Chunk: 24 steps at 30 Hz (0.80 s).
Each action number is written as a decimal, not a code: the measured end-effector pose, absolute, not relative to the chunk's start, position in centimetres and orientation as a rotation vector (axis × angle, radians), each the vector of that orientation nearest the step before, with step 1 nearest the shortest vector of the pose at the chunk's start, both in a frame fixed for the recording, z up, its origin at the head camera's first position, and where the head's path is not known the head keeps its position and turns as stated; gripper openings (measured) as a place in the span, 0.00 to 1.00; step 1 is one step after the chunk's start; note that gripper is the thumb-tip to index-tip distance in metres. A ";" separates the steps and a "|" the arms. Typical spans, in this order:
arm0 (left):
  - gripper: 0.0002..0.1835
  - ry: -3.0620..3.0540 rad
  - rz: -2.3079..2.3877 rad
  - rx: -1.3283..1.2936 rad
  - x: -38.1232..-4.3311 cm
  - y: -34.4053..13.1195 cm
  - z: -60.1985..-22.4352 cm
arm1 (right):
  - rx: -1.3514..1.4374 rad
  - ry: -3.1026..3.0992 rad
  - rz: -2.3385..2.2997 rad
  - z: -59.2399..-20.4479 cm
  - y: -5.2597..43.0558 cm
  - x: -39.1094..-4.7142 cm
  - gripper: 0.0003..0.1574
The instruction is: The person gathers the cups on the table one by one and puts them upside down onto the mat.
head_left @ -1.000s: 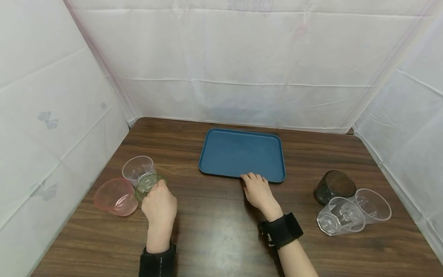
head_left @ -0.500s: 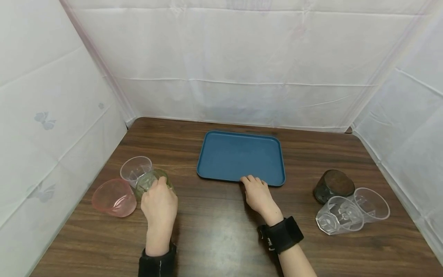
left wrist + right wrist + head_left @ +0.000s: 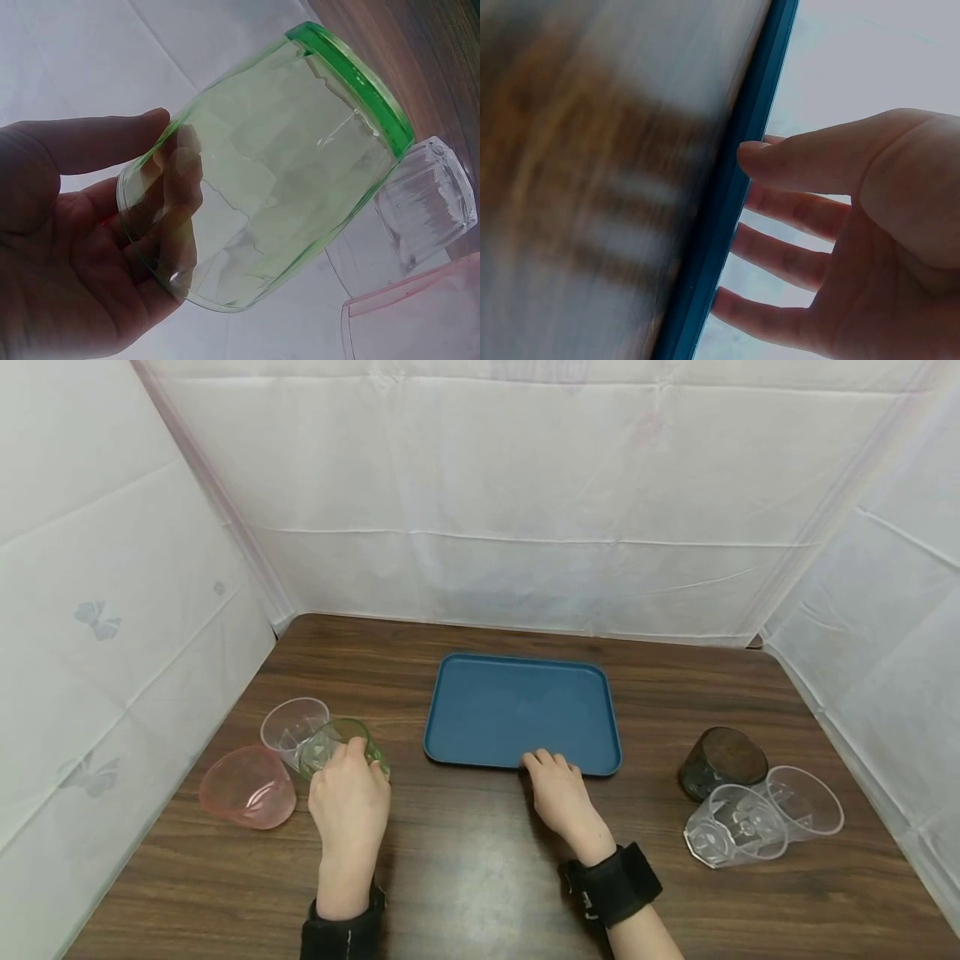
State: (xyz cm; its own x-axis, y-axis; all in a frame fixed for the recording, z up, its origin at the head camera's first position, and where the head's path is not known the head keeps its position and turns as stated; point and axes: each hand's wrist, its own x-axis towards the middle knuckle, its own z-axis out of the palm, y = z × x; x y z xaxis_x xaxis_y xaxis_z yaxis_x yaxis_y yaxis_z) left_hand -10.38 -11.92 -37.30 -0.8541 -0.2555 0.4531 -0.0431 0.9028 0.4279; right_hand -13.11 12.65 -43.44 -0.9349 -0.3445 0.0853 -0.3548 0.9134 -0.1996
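"Brown wood grain runs across the worktop (image 3: 480,868). What is the largest thing on it?"

"The blue tray (image 3: 522,714). Take its middle as the centre of a dial, 12 at the far side. It looks stiff and fairly light, so I'd expect it to slide rather than flex."

"Where does one take hold of it?"

"By the raised rim. The right hand (image 3: 557,789) is at 5 o'clock, fingers hooked over the near edge, thumb against its outer side. Lifting from that one spot would probably tip it."

"And the cups?"

"Near 4 o'clock, close together: the dark cup (image 3: 723,764), the near clear cup (image 3: 735,831) and the outer clear cup (image 3: 810,802). Between 8 and 9 is the pink cup (image 3: 251,789); near 9, the left clear cup (image 3: 292,724)."

"The green cup (image 3: 277,172)?"

"Between 8 and 9 too, closer to the tray, held near its mouth by the left hand (image 3: 348,802). Glass or plastic, I can't tell, so treat it as breakable. Smooth walls suggest a slippery hold."

"Best grip?"

"Its thick base probably carries much of the weight, so the lower wall should be steadier than the thin lip. The thumb is outside; whether the fingers seen through the wall are inside or behind, I can't tell."
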 end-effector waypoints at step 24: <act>0.13 -2.510 -0.585 0.121 -10.3 -11.8 -37.0 | 0.641 -2.979 0.421 -43.6 12.3 -11.7 0.12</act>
State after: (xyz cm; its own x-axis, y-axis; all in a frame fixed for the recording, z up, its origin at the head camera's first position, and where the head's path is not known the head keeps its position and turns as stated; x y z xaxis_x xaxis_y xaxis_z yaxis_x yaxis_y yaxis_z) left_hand -10.30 -11.76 -36.98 -0.8424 -0.2050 0.4982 0.0364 0.9010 0.4323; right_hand -11.75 12.27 -43.58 -0.9113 -0.3939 0.1200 -0.4117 0.8760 -0.2513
